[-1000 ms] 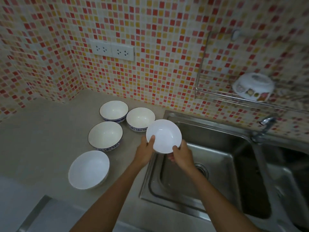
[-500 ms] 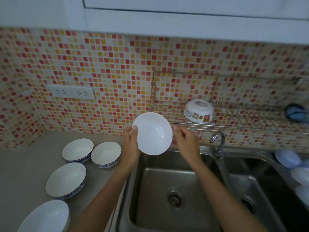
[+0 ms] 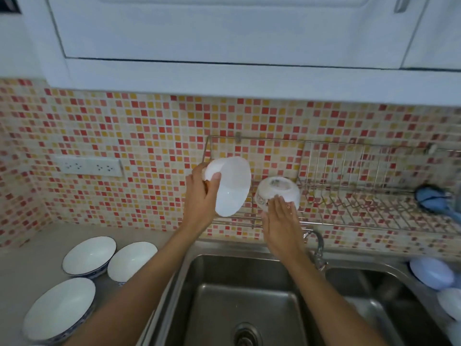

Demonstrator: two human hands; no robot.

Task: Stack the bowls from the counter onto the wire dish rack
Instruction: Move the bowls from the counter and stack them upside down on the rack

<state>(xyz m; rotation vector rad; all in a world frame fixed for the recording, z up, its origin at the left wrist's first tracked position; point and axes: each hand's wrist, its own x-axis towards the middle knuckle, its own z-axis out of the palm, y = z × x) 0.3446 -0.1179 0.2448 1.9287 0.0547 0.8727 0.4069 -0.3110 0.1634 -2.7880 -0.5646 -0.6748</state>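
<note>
Mosaic tiles in red, orange and cream cover the wall behind a pale surface (image 3: 22,260) and a steel sink (image 3: 239,295). Half a second ago both hands held the white bowl low, in front of the rack's near rail; now only the left hand (image 3: 199,196) carries it, raised and turned on its side.

Nearest, on the left of the surface, stand three blue-rimmed bowls: one at the near edge (image 3: 58,310), two farther back (image 3: 89,255) (image 3: 132,260), the back pair just beside each other. The sink basin lies open below both forearms, with a tap (image 3: 315,248) at its far right corner.

Farther, the left fingers (image 3: 216,176) are closed over the rim of the white bowl (image 3: 232,188), thumb inside, and the bowl hangs over the left end of the wire dish rack (image 3: 349,196). The right hand (image 3: 282,223) has left this bowl; its fingers are stretched flat, and they touch the overturned printed bowl (image 3: 277,191) that already sits on the rack. The rack's right part is free, up to a blue object (image 3: 431,198) at its far right end. White cabinets (image 3: 224,33) hang above.
</note>
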